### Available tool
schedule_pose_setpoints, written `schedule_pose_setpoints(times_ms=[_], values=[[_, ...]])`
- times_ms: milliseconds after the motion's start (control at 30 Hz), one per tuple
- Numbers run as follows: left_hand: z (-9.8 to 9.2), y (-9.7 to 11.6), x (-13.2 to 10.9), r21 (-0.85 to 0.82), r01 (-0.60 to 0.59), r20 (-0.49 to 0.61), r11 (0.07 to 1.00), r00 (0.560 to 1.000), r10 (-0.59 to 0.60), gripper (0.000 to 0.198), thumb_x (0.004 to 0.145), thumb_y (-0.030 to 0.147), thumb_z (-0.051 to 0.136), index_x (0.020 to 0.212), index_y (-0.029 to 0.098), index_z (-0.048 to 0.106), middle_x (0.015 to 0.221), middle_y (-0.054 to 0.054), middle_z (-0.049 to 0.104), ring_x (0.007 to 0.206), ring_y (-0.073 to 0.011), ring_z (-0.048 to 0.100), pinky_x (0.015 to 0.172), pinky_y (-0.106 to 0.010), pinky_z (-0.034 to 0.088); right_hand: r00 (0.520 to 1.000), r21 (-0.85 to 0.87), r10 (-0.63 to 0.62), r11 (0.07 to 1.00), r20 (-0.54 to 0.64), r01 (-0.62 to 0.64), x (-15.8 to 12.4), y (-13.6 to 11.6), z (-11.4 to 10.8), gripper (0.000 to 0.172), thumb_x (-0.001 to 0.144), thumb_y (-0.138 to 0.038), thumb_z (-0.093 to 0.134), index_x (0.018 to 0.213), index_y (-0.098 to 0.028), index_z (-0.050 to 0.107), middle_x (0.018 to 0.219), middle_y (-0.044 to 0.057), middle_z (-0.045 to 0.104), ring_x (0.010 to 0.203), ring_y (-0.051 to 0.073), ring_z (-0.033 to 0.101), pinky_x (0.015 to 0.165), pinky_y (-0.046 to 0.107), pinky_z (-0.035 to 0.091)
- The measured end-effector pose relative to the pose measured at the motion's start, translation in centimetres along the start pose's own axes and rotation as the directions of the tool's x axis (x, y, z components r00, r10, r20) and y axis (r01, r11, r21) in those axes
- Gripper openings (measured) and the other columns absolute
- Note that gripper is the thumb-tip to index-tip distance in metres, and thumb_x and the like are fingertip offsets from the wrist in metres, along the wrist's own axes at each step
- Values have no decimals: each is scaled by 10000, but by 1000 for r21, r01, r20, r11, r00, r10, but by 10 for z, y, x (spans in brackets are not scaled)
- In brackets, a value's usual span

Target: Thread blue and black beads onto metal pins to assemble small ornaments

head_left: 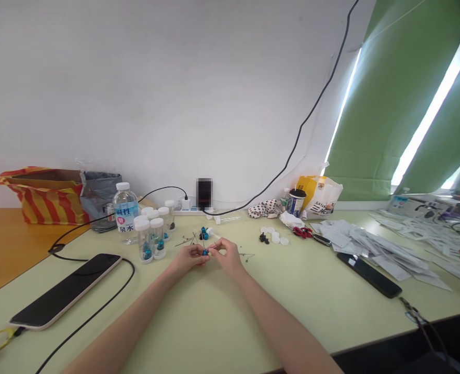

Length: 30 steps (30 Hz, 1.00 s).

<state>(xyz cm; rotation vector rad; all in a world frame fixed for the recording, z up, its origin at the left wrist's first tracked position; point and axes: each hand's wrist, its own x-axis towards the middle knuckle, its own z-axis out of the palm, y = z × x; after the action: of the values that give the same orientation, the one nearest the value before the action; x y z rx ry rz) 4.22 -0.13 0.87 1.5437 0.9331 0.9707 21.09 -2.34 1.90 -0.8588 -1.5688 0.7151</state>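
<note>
On the near middle of the table point(214, 317), the left hand point(187, 258) and the right hand point(227, 254) are almost closed, and together they pinch a small blue part point(205, 252) on a thin wire. Just farther lie more blue pieces point(204, 234). On the left, farther, stand clear capped tubes point(147, 240) with blue parts inside.

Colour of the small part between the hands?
Small part: metallic blue, best in the head view.
</note>
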Motion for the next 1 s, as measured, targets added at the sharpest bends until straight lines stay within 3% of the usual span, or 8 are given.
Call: schedule_pose_setpoints(times_ms=[1000], values=[[5,-1,0,24,18,-60,1000,998,-17,118,805,197,660,730,139,591,599,69,591,525,-102,582,552,-263,498,998,-67,26,997,-61,-30,-3,5,7,98,724,-278,618,685,-189,618,724,32,695,649,179,634,658,291,509]])
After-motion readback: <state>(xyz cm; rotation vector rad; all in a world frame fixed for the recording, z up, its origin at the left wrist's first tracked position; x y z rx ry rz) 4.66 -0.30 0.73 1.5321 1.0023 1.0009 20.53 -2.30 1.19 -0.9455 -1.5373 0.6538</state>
